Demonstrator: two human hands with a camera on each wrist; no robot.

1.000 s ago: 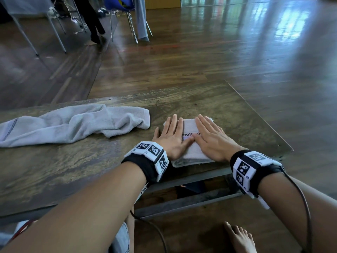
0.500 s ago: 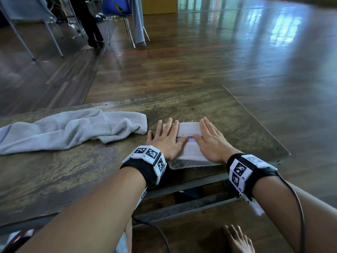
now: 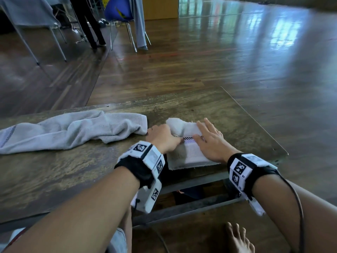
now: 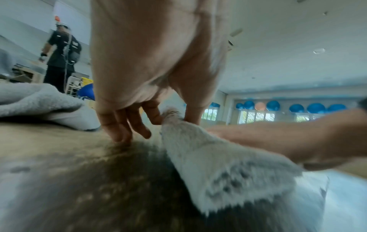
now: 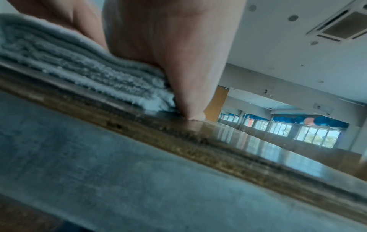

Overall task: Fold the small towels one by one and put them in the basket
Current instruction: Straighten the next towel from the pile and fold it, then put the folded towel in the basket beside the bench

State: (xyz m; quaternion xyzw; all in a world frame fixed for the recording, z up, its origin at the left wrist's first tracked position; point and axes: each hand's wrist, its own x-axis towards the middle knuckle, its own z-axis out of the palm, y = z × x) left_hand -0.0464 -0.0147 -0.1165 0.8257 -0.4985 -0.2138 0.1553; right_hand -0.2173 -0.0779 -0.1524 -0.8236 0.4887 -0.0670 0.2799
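A small white folded towel with a checkered band lies at the near edge of the wooden table. My left hand pinches the towel's far left corner between thumb and forefinger and lifts it off the table. My right hand lies flat on the towel's right half, fingers straight, pressing it down. In the right wrist view the towel's stacked layers show under the palm. A second, unfolded grey towel lies crumpled to the left. No basket is in view.
The table's right corner is close to my right wrist. Beyond lies polished wooden floor, with a blue chair, draped cloth and a standing person at the far left. My bare foot is below the table.
My left hand went from lying flat on the towel to pinching its far left corner and raising it. The right hand stayed pressed on the towel. The head view shifted slightly.
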